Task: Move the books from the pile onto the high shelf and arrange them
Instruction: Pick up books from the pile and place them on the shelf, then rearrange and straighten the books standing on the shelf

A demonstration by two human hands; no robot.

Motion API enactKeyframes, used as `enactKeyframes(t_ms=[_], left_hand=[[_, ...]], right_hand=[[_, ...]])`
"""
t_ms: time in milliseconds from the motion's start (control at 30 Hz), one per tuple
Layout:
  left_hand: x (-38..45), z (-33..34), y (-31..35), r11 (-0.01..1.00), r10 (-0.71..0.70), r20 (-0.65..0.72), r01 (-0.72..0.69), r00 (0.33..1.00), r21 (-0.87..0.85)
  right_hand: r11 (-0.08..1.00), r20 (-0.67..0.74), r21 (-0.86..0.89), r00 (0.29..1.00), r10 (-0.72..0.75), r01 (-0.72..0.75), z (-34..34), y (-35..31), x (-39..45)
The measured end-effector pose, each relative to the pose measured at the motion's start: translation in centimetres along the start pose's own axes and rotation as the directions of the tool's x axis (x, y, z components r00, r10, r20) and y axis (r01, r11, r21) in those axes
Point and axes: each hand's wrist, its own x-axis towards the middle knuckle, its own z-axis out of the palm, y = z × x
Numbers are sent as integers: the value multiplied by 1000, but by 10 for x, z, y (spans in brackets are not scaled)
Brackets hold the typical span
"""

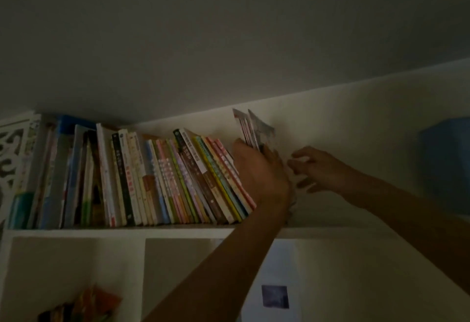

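Thin books (250, 126): upright on high shelf (152, 231), right end of leaning row (152, 176) | left hand (259, 169): grips them, fingers curled round | right hand (318, 169): beside them, loosely curled, grip unclear | lighting: dim

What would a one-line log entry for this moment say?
stage: shelving | left hand: holds thin books at row's right end | right hand: at their far side, grip unclear | row of books: leaning on high shelf

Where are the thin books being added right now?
In the head view, the thin books stand on the high shelf, right of the leaning row of books, behind the left hand.
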Motion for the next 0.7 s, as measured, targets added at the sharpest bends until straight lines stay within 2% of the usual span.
enactKeyframes(t_ms=[33, 100, 133, 200, 333, 433, 500, 600, 700], left_hand=[[-1, 7, -3, 996, 19, 0, -19, 1000, 90], [-6, 8, -19, 972, 48, 153, -82, 987, 221], [-8, 1, -32, 953, 97, 224, -156, 970, 258], [-9, -19, -59, 906, 210, 284, -295, 936, 304], [9, -46, -90, 895, 323, 371, -409, 870, 179], [29, -51, -104, 792, 310, 556, -533, 771, 297], [41, -48, -110, 740, 262, 637, -575, 725, 349], [56, -46, -114, 684, 272, 673, -630, 688, 367], [63, -48, -120, 628, 345, 663, -688, 664, 363]], right_hand=[[998, 88, 47, 995, 40, -44, 2, 4, -1], [997, 237, 42, 970, 55, -67, 3, 11, -1], [999, 275, -3, 961, 43, -44, 3, 16, 0], [997, 321, -71, 947, -1, 25, 3, 22, 2], [978, 394, -122, 913, -109, 170, 4, 20, 4], [943, 442, -153, 874, -202, 295, 11, 21, 6], [896, 419, -226, 869, -264, 382, 21, 25, 12], [914, 390, -118, 865, -317, 388, 38, 24, 21], [955, 448, 18, 851, -273, 296, 45, 22, 25]])
